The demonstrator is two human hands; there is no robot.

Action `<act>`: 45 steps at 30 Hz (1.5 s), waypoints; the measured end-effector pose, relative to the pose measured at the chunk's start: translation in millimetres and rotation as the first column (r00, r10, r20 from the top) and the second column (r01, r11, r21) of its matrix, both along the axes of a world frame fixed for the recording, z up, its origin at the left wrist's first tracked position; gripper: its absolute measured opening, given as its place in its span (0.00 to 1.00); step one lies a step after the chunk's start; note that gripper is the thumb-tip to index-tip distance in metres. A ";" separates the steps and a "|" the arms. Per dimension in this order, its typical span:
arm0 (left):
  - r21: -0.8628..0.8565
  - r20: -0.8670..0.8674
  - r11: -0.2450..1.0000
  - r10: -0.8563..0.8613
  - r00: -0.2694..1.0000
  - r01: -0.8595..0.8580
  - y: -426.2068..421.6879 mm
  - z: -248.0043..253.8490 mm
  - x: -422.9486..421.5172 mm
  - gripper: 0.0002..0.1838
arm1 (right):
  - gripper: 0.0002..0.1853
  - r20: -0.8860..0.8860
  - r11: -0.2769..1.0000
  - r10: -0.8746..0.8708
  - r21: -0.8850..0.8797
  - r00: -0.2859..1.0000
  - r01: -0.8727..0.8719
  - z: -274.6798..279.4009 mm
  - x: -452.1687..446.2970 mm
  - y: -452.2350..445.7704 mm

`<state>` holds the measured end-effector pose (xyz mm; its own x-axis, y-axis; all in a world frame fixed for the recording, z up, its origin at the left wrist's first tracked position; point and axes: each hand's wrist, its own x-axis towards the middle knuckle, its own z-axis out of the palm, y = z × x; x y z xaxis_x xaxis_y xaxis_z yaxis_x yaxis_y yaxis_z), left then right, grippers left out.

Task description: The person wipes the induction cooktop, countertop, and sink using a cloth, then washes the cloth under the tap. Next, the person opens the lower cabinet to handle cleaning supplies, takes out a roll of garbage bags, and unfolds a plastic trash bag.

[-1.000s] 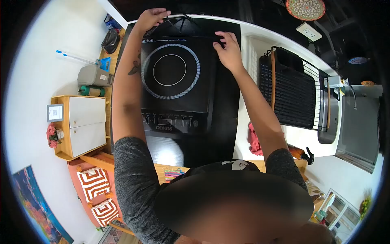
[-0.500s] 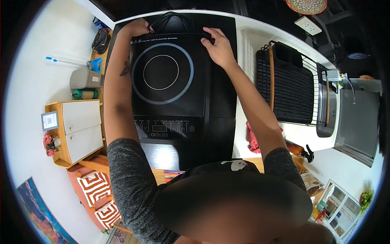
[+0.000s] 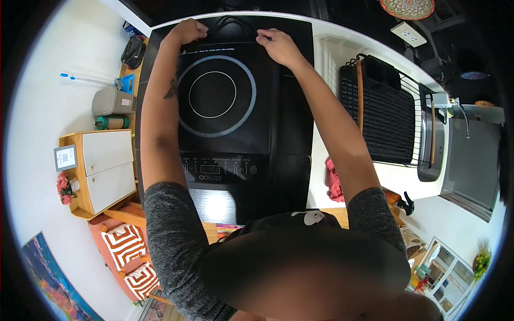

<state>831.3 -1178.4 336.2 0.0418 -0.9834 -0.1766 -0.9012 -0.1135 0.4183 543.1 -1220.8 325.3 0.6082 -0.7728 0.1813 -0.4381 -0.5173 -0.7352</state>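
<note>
— On the left?
— The left hand (image 3: 188, 31), its fingers curled; if they hold something, I cannot tell.
— And the middle?
— An induction cooktop (image 3: 213, 95), black and flat, on the black counter (image 3: 293, 128). It has a pale ring around a thinner circle. Behind it loops a black cable (image 3: 232, 17).
— And right?
— The right hand (image 3: 278, 45), fingertips drawn together; any grip is also unclear.

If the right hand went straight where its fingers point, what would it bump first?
Probably the looped black cord, just past the right hand's fingertips. They may already touch it; it's too dark there to tell.
</note>
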 end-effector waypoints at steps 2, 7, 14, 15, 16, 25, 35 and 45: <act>-0.007 -0.093 0.996 -0.086 0.992 0.086 -4.2 -16.6 8.9 0.15 | 0.19 -0.019 1.000 0.022 0.007 1.000 -0.022 1.6 1.9 -2.4; 0.382 -0.072 0.920 0.130 0.989 -0.093 -6.5 1.7 -7.3 0.13 | 0.19 -0.104 0.993 0.089 0.091 0.991 -0.080 11.2 -4.8 -5.4; 0.500 -0.222 0.866 0.115 0.968 0.012 -9.4 4.6 -8.4 0.20 | 0.20 0.041 0.988 0.013 0.152 0.999 -0.019 4.4 -21.3 6.0; 0.502 -0.220 0.865 0.115 0.969 0.011 -7.2 5.2 -10.8 0.20 | 0.20 0.059 0.995 -0.001 0.099 0.998 -0.005 6.9 -23.4 9.0; 0.452 -0.191 0.890 0.157 0.969 -0.055 -4.7 5.1 -13.8 0.22 | 0.20 0.061 0.995 -0.002 0.101 0.998 -0.005 9.4 -27.7 12.5; 0.316 -0.072 0.928 0.233 0.970 -0.199 -1.4 20.3 -20.5 0.27 | 0.11 0.056 0.977 -0.165 -0.129 0.985 0.171 36.3 -217.7 172.3; -0.200 -0.139 0.969 0.118 0.983 -0.144 62.8 25.8 25.4 0.21 | 0.19 -0.607 0.931 -0.363 -0.219 0.707 0.291 -54.6 -339.3 264.6; -0.239 -0.443 0.899 0.236 0.865 -0.367 176.2 38.0 -2.5 0.16 | 0.13 0.130 0.999 -0.015 0.041 0.991 0.010 72.7 -214.3 157.9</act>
